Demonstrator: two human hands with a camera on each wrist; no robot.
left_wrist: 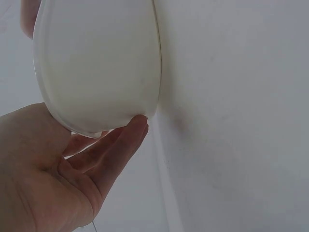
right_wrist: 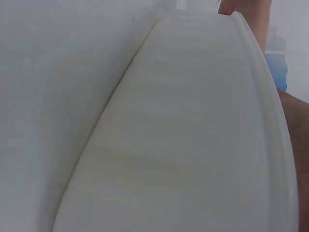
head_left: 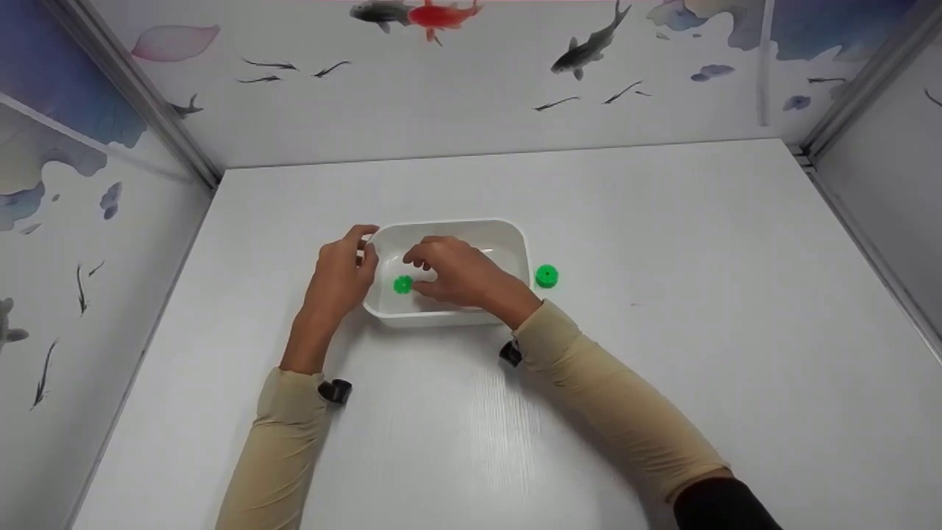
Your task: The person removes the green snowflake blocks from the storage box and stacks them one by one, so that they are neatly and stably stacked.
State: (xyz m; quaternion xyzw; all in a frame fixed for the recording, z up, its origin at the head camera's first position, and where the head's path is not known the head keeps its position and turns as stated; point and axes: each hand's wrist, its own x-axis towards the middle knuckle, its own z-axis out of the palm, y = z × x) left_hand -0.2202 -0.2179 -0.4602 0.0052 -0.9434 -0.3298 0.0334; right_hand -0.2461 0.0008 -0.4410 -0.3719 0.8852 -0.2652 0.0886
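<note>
A white rectangular plastic basin (head_left: pixel 449 319) with rounded corners stands on the table. My left hand (head_left: pixel 341 274) grips its left end; in the left wrist view the fingers (left_wrist: pixel 118 150) curl against the outer end wall. A small green piece with a notched, gear-like edge (head_left: pixel 402 284) lies inside the basin near that end. Over the basin is my right hand (head_left: pixel 471 274), thumb tip right beside the green piece and fingers bent above it, a gap between them. The basin's side wall (right_wrist: pixel 169 121) hides most of the right hand in the right wrist view.
A round green disc with small holes (head_left: pixel 547 276) sits on the white table (head_left: pixel 662 353), just outside the basin's right end. Panels printed with fish (head_left: pixel 589 51) enclose the table at the back and sides.
</note>
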